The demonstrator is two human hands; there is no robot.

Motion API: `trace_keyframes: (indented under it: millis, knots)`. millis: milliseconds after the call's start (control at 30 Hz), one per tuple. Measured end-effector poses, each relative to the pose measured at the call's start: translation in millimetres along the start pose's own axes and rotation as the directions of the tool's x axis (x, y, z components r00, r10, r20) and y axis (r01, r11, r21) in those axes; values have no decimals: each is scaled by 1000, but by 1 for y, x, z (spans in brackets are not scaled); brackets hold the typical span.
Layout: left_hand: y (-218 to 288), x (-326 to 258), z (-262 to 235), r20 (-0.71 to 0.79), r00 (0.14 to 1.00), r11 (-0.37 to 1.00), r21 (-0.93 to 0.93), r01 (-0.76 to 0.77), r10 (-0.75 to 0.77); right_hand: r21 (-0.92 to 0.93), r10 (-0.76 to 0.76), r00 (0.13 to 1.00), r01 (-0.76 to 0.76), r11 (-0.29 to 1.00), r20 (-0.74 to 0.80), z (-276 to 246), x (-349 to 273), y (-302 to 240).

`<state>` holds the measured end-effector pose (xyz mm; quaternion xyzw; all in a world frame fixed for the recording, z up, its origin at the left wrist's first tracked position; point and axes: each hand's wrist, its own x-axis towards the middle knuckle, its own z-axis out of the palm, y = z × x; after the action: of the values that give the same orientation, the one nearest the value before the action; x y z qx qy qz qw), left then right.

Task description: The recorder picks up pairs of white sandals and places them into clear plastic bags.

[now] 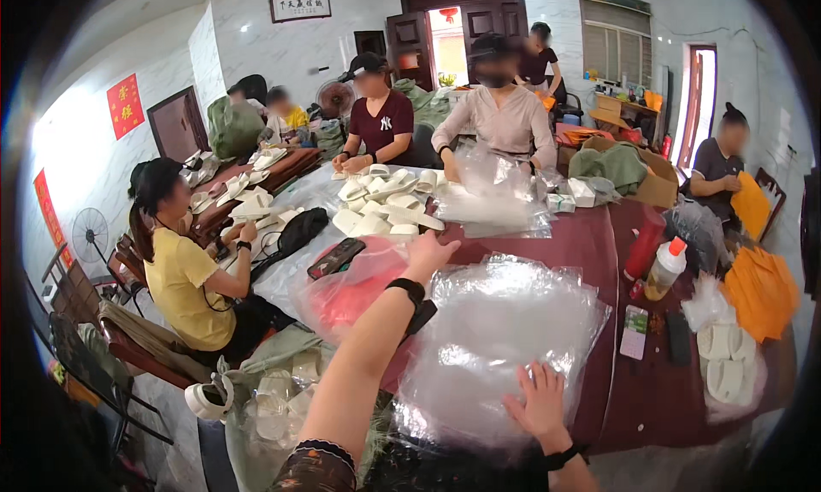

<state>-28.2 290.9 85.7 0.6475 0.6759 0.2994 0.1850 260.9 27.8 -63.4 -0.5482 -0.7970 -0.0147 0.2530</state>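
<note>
My left arm stretches forward over the table, and my left hand (430, 254) is at the near edge of a heap of cream slippers (385, 203). Its thumb and fingers are apart, close to the nearest slippers; I see nothing held in it. Spread flat, my right hand (543, 405) rests on the lower right part of a stack of clear plastic bags (500, 334), which lies directly before me. Left of my left forearm is a pinkish-red plastic bag (363, 291) with a dark phone-like device (337, 258) on it.
Co-workers sit or stand around the table, one in yellow (192, 291) at left. Further clear bags (496, 197) lie at the far side. At right are a bottle (665, 269), a phone (634, 332), bagged slippers (725, 364) and orange bags (761, 291). A sack of slippers (278, 406) stands below left.
</note>
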Motion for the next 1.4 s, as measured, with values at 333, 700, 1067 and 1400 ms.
trace_keyframes:
  millis: [333, 700, 1067, 1400]
  knots:
    - [-68, 156, 69, -217, 877, 834, -470, 291, -428, -7, 18, 995, -17, 1000, 103, 0, 7, -11]
    - [-128, 230, 51, -413, 443, 588, -355, 727, -796, -46, 144, 965, -137, 990, 219, -7, 10, -2]
    - [-147, 247, 11, 6, 691, 558, -585, 588, -723, 34, 195, 942, -212, 977, 275, -19, 23, -9]
    - [-65, 190, -42, 215, 942, 440, -842, 312, -257, 68, 162, 976, -173, 983, 144, -20, 15, -9]
